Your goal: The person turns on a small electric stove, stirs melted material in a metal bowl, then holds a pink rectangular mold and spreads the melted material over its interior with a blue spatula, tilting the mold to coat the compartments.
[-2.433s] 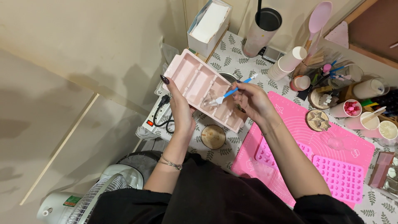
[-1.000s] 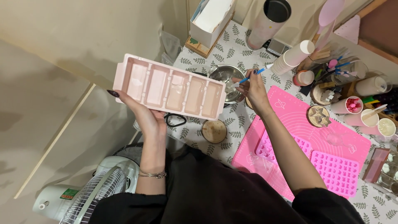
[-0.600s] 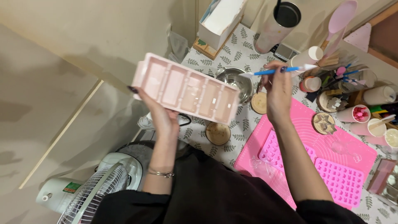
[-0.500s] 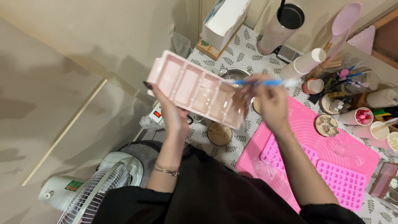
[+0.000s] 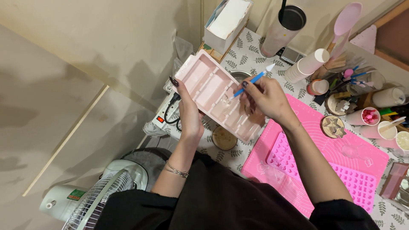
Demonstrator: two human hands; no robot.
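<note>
Left hand (image 5: 190,114) grips the pale pink compartmented silicone mould (image 5: 219,96) tilted above the table; right hand (image 5: 265,97) pinches a blue-handled white-tipped tool (image 5: 251,81) into a cavity—keep mould steady, strokes light.

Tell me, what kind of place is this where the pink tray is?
Probably a home craft corner for moulding small things. The left hand holds a long pink mould tray while the right hand works in it with a blue stick tool. A pink silicone mat and paper cups crowd the leaf-patterned table.
</note>
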